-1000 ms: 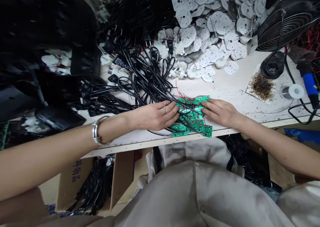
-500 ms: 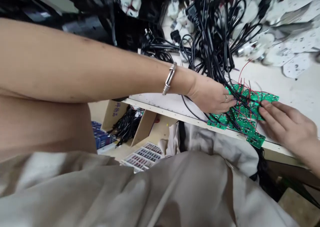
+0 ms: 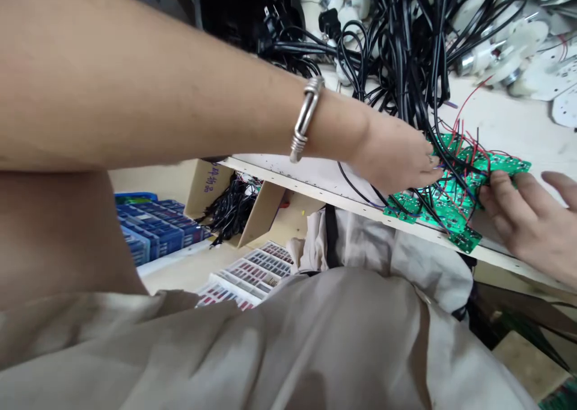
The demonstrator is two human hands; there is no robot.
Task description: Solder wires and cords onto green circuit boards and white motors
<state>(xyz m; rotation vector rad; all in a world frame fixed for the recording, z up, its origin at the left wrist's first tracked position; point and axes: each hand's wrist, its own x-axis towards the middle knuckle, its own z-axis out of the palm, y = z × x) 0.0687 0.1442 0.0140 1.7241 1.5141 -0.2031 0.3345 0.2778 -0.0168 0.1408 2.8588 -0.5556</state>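
My left hand (image 3: 401,154), with a silver bracelet at the wrist and a ring, reaches in from the left. Its fingers are bent together on black cords (image 3: 408,79) at the green circuit boards (image 3: 444,214). Several boards lie in overlapping rows at the table's front edge, with thin red and black wires rising from them. From the right, my right hand (image 3: 532,220) has its foremost fingers closed down at the boards' right side and its outer fingers apart. What lies between those fingertips is hidden, as is the thumb.
White plastic parts with motors (image 3: 500,55) lie behind at the right of the white table (image 3: 478,106). A black plug (image 3: 330,22) rests among the cords. Below stand a cardboard box (image 3: 261,214) of black cables, blue cases (image 3: 155,226) and a compartment tray (image 3: 252,275).
The view has shifted, showing more of the blue cases at the lower left. My right hand's outer fingers have spread apart. Both hands stay at the circuit boards.
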